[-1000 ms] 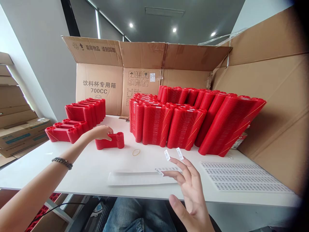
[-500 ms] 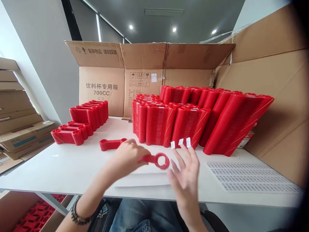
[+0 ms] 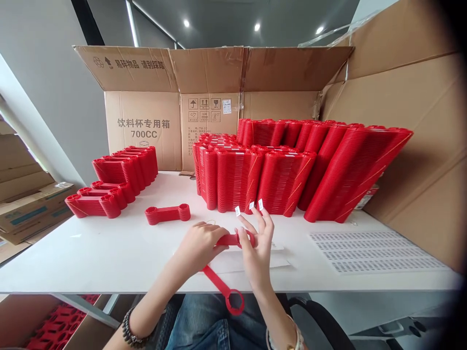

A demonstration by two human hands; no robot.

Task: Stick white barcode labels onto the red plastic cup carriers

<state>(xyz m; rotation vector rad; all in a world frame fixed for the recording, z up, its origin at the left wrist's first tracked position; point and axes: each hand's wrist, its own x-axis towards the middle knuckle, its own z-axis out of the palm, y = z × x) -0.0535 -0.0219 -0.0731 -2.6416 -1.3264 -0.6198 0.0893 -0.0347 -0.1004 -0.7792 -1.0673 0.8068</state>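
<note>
My left hand (image 3: 204, 243) is closed around a flat red plastic piece with ring ends (image 3: 228, 240). A second red ring-ended piece (image 3: 221, 287) hangs below that hand, its ring over my lap. My right hand (image 3: 257, 248) pinches the ring of the upper piece between thumb and forefinger. On the raised tips of its other fingers sit small white labels (image 3: 251, 205). Under my hands, white sheets (image 3: 233, 262) lie on the table. To the left of them is a short stack of the red pieces (image 3: 168, 214).
Tall red stacks (image 3: 239, 182) stand at centre and right, with shorter stacks (image 3: 95, 206) on the left. A sheet of labels (image 3: 375, 250) lies on the right of the table (image 3: 109, 257). Opened cardboard (image 3: 144, 116) walls the back and right. A box below left holds red pieces (image 3: 54, 325).
My right hand has moved left and taken hold of the ring of the red piece. A second piece now hangs into view below my left hand. The view has tilted down slightly.
</note>
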